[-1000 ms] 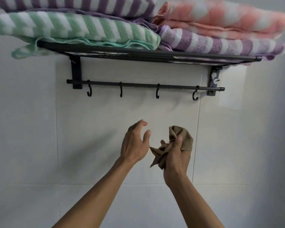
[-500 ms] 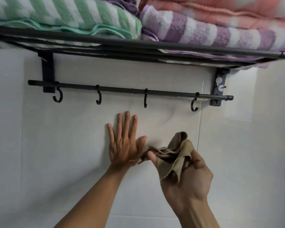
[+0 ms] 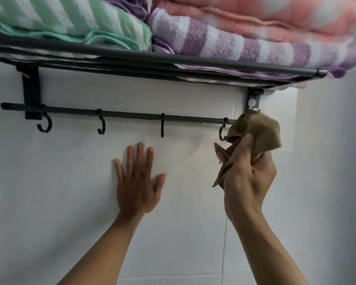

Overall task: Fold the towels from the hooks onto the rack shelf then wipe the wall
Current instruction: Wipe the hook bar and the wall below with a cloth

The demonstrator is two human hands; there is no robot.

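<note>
Head view: right hand (image 3: 248,182) grips crumpled brown cloth (image 3: 255,132) at hook rail's (image 3: 132,115) right end, cloth up-left of fingers, wall (image 3: 70,182) behind. Left hand (image 3: 137,182) flat, fingers spread, pressing wall. Towels (image 3: 224,40) folded on rack shelf (image 3: 152,58).

My left hand (image 3: 137,187) lies flat on the white wall (image 3: 60,192), taking up the patch under the middle of the hook bar (image 3: 132,115). My right hand (image 3: 249,182) grips a brown cloth (image 3: 255,132) bunched up against the bar's right end and the rightmost hook (image 3: 222,132). Open wall to the left of my left hand, between my hands, and lower down. Above, the bar and its hooks stick out, then the black rack shelf (image 3: 152,58) stacked with folded striped towels (image 3: 214,38) blocks upward reach. Right bracket (image 3: 254,99) sits just above the cloth.
</note>
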